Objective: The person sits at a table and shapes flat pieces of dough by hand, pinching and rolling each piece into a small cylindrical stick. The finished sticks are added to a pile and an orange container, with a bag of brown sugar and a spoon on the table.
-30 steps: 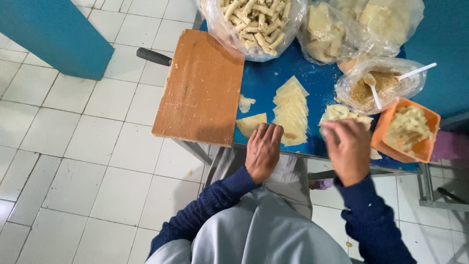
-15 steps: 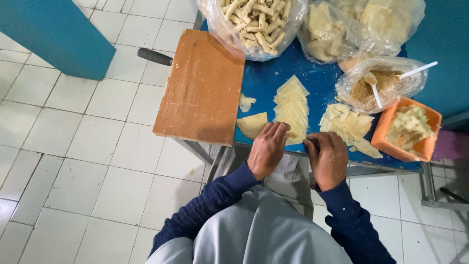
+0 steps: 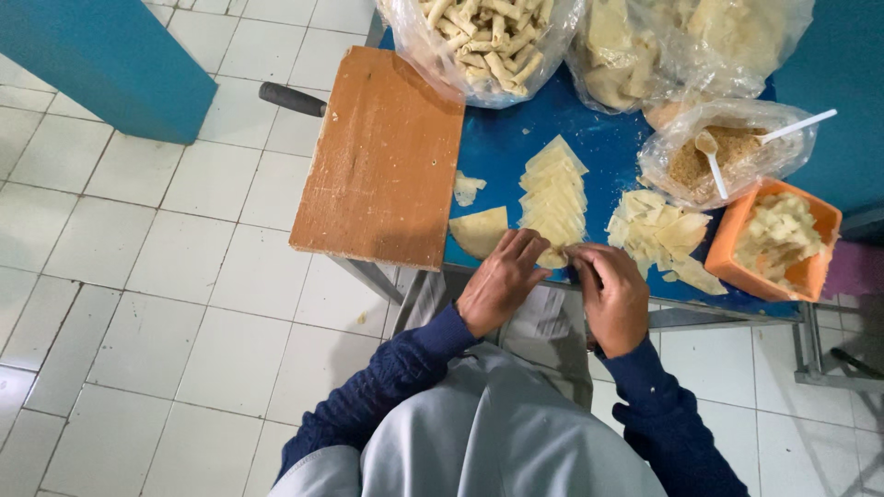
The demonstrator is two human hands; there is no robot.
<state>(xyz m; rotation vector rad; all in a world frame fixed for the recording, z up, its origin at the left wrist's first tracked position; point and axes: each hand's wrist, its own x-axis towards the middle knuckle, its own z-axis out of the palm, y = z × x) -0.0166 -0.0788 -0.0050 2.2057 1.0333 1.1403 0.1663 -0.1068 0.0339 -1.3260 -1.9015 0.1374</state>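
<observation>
1. Head view: left hand point(image 3: 500, 283) and right hand point(image 3: 611, 294) are meeting at the near edge of the blue table point(image 3: 516, 138), fingers curled together and pinching a small pale dough piece point(image 3: 552, 259) between their tips.
2. Directly beyond the fingertips a row of dough wrappers point(image 3: 553, 190) is lying; one folded wrapper point(image 3: 481, 230) is sitting just left of the left fingers.
3. Right of the right fingers a loose wrapper pile point(image 3: 665, 235) is resting, with an orange tub point(image 3: 779, 241) beyond it.
4. A wooden board point(image 3: 384, 159) is lying left of the left hand.
</observation>
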